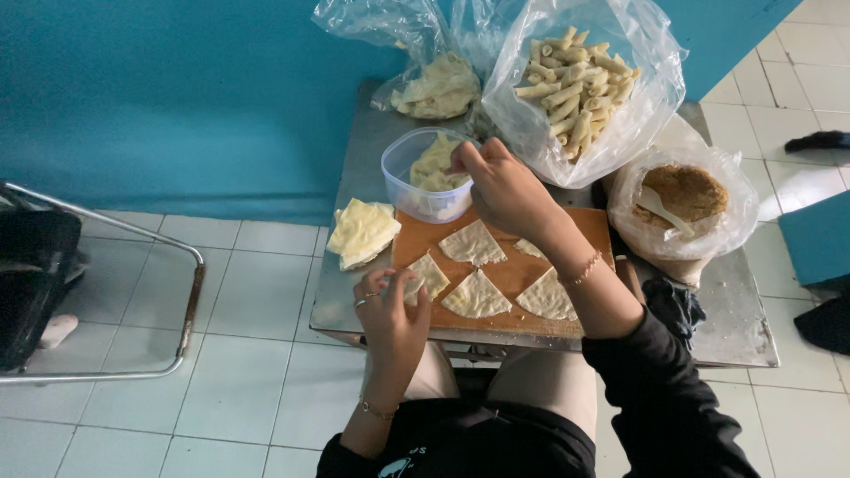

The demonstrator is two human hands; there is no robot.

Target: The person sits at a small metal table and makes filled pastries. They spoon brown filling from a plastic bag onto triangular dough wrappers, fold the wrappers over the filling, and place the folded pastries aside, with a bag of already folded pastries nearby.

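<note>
Down on metal table (354,265): left hand (390,310) pinches triangular wrapper (428,276) at wooden board (518,274) edge. Right hand (505,186), fingertips together, reaches into clear round tub (403,181) of filling. Behind: clear bag of rolled pieces (575,80), clear bag of pale sheets (438,84); right, bag of brown crumbs (686,199) with spoon.

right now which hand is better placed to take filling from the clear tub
Right. The right hand is already at the clear tub rim; the left hand pins a triangle wrapper on the board.
</note>
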